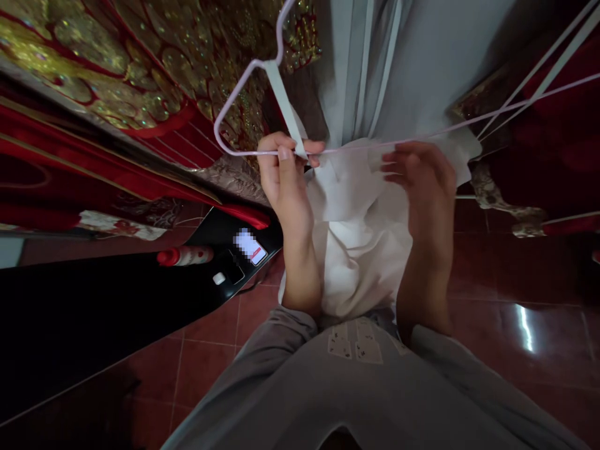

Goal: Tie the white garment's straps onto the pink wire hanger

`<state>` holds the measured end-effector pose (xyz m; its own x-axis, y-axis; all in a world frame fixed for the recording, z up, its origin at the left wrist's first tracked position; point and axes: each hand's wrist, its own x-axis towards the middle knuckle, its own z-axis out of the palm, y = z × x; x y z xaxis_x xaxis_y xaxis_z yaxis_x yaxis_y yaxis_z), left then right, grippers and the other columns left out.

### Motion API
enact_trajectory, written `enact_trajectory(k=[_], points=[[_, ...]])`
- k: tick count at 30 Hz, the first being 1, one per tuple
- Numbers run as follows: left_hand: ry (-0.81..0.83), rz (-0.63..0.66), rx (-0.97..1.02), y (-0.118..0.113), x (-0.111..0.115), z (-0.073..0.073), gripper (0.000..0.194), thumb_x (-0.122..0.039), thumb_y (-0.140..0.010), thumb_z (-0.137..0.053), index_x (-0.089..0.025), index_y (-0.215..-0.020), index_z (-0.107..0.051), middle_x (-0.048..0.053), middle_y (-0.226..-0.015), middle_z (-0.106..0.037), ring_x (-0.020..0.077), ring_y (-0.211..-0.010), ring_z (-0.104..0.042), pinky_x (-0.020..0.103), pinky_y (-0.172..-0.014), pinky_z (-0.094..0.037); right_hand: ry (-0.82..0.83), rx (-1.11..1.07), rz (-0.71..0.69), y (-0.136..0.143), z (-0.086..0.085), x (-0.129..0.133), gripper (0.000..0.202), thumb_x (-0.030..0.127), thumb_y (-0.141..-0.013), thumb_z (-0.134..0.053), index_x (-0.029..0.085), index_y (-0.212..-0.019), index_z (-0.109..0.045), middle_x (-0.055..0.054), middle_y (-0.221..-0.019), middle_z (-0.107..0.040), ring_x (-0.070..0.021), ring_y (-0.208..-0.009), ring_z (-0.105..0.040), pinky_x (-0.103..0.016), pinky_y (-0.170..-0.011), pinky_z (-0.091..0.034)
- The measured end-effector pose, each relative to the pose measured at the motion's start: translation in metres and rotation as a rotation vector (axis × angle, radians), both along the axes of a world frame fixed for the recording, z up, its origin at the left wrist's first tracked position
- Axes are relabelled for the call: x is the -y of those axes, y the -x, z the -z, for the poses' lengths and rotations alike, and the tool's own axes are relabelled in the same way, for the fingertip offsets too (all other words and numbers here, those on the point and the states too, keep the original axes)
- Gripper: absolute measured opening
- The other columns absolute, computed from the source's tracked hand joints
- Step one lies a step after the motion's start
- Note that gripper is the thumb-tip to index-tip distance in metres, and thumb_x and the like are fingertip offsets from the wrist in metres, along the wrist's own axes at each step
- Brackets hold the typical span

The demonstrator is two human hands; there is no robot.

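My left hand (287,175) is closed around the lower bar of a pale pink clothes hanger (225,103), pinching a white strap (284,100) against it. That strap is looped from the hanger's neck down to the bar. Blurred a little by motion, my right hand (424,178) is by the same bar farther right, fingers apart and pointing left, with no clear grip on anything. White cloth (351,244) hangs in folds between my forearms, just below the bar. The hanger's hook end leaves the view at the top.
Red and gold sequined garments (107,56) hang at the left, and a pale grey-white cloth (435,62) at the top. A black tabletop (94,306) holds a lit phone (253,247), a red-capped bottle (187,255) and a small white case (219,279). Dark red garments (553,150) are at the right.
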<state>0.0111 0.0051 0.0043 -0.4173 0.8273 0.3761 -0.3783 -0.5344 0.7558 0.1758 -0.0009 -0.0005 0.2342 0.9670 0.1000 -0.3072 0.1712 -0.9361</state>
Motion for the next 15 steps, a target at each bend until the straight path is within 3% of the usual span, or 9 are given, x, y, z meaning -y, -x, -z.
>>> enact_trajectory(k=[3, 6, 8, 12, 15], points=[[0.032, -0.063, -0.064, 0.003, -0.002, 0.004, 0.023, -0.02, -0.115, -0.04, -0.024, -0.094, -0.049, 0.002, -0.081, -0.069, 0.0172, -0.07, -0.058, 0.031, -0.076, -0.048, -0.095, -0.178, -0.214, 0.008, -0.002, -0.004, 0.039, 0.052, -0.085, -0.078, 0.029, -0.115, -0.075, 0.0, -0.117, -0.079, -0.0184, -0.11, -0.076, -0.032, -0.096, -0.065], [0.037, -0.082, -0.135, 0.005, -0.007, 0.012, 0.025, -0.042, -0.113, -0.055, -0.025, -0.095, -0.051, 0.0, -0.081, -0.07, 0.0174, -0.07, -0.058, 0.032, -0.074, -0.049, -0.142, -0.368, -0.243, 0.011, -0.004, -0.009, 0.027, 0.057, -0.09, -0.072, 0.031, -0.092, -0.067, 0.003, -0.09, -0.073, -0.0181, -0.108, -0.075, -0.033, -0.092, -0.066], [-0.019, -0.039, -0.136, 0.007, -0.008, 0.018, 0.03, -0.053, -0.107, -0.065, -0.026, -0.098, -0.055, 0.0, -0.082, -0.072, 0.0172, -0.073, -0.062, 0.032, -0.075, -0.051, -0.093, -0.406, -0.212, 0.014, 0.0, -0.008, 0.033, 0.058, -0.094, -0.067, 0.029, -0.081, -0.055, 0.004, -0.077, -0.063, -0.0186, -0.1, -0.073, -0.035, -0.084, -0.065], [-0.037, 0.038, -0.152, 0.019, -0.002, 0.025, 0.033, -0.052, -0.101, -0.075, -0.023, -0.111, -0.063, 0.001, -0.097, -0.078, 0.0182, -0.091, -0.072, 0.036, -0.09, -0.056, -0.091, -0.431, -0.219, 0.017, 0.007, -0.003, 0.028, 0.052, -0.092, -0.07, 0.031, -0.088, -0.053, 0.005, -0.085, -0.063, -0.0189, -0.105, -0.069, -0.039, -0.086, -0.063], [0.031, -0.091, -0.271, 0.036, 0.01, 0.022, 0.036, -0.051, -0.098, -0.079, -0.022, -0.118, -0.069, 0.001, -0.112, -0.077, 0.0209, -0.107, -0.072, 0.041, -0.096, -0.054, -0.118, -0.474, -0.259, 0.019, 0.004, -0.004, 0.026, 0.05, -0.093, -0.068, 0.03, -0.089, -0.053, 0.004, -0.086, -0.062, -0.0174, -0.105, -0.068, -0.033, -0.08, -0.062]])
